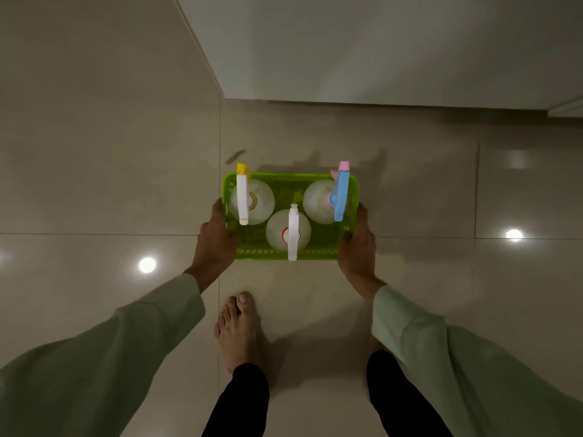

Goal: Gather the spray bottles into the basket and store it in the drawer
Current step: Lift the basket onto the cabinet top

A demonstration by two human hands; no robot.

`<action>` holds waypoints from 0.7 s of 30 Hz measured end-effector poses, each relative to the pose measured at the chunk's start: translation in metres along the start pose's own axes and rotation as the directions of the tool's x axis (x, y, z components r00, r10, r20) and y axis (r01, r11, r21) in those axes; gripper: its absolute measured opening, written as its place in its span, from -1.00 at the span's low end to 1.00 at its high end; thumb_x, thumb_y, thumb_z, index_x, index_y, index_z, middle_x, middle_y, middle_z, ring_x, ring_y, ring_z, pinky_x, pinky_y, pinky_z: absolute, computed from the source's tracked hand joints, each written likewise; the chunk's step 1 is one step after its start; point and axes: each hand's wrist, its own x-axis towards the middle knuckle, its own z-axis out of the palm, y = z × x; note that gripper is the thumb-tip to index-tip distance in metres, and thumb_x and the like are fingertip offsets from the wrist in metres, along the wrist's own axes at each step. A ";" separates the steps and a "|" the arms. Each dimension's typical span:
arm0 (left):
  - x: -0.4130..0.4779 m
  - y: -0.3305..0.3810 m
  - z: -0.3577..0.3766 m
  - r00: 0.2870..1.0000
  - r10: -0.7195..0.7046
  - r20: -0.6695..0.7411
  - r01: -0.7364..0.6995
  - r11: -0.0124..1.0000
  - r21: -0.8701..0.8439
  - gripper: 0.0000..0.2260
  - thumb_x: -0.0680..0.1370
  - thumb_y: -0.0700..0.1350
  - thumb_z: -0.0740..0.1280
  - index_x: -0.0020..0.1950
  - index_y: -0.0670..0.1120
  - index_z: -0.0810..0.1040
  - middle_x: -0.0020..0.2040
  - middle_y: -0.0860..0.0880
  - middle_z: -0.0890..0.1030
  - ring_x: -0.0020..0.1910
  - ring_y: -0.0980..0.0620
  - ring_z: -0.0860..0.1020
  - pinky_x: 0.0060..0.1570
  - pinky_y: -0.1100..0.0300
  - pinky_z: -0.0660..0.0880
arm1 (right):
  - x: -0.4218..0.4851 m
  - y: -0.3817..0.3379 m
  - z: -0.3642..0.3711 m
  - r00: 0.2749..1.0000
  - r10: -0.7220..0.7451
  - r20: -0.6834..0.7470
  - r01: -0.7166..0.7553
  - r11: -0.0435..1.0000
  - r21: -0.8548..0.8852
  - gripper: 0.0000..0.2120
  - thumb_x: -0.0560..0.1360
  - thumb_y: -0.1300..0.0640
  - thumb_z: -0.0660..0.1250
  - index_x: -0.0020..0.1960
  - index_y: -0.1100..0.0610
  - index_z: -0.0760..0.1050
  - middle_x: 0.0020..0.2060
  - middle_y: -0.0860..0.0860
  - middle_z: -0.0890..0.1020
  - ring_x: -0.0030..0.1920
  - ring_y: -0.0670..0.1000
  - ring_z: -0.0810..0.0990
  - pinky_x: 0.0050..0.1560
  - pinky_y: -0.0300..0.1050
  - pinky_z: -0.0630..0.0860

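Note:
A bright green plastic basket (315,252) is held above the tiled floor. Three pale spray bottles stand upright inside it: one with a white and yellow trigger (242,200) at the left, one with a blue and pink trigger (341,192) at the right, and one with an all-white trigger (292,231) at the near middle. My left hand (216,238) grips the basket's left side. My right hand (358,244) grips its right side. No drawer shows in this view.
A white cabinet or wall panel (378,48) rises just beyond the basket, with its corner at the upper middle. Glossy beige floor tiles (94,152) reflect ceiling lights. My bare left foot (239,329) stands below the basket.

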 end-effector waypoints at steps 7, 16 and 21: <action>-0.020 0.019 -0.015 0.997 0.053 -0.056 -0.049 0.996 0.071 -0.47 0.42 -0.45 0.18 0.39 -0.19 0.31 0.01 -0.30 0.61 -0.05 -0.39 0.55 -0.15 -0.15 0.52 | -0.002 -0.005 -0.022 0.999 -0.054 0.008 0.054 0.997 -0.059 -0.36 0.41 0.47 0.15 0.44 0.10 0.33 -0.10 0.02 0.63 -0.10 0.24 0.62 -0.13 -0.07 0.43; -0.117 0.112 -0.099 0.987 0.134 -0.084 -0.131 0.991 0.035 -0.46 0.45 -0.44 0.22 0.41 -0.18 0.30 0.07 -0.27 0.64 -0.04 -0.37 0.58 -0.12 -0.15 0.55 | -0.048 -0.092 -0.144 0.997 -0.074 0.021 0.075 0.997 -0.013 -0.36 0.40 0.49 0.12 0.37 0.01 0.37 -0.22 -0.27 0.54 -0.21 -0.30 0.56 -0.32 -0.47 0.39; -0.185 0.181 -0.155 0.986 0.143 -0.087 -0.141 0.989 0.035 -0.45 0.44 -0.44 0.19 0.42 -0.17 0.31 -0.06 -0.26 0.62 -0.11 -0.32 0.56 -0.24 -0.03 0.47 | -0.074 -0.158 -0.236 0.991 -0.137 0.011 0.137 0.990 -0.035 -0.43 0.42 0.49 0.16 0.34 0.08 0.42 -0.30 -0.13 0.55 -0.26 -0.11 0.56 -0.40 -0.35 0.33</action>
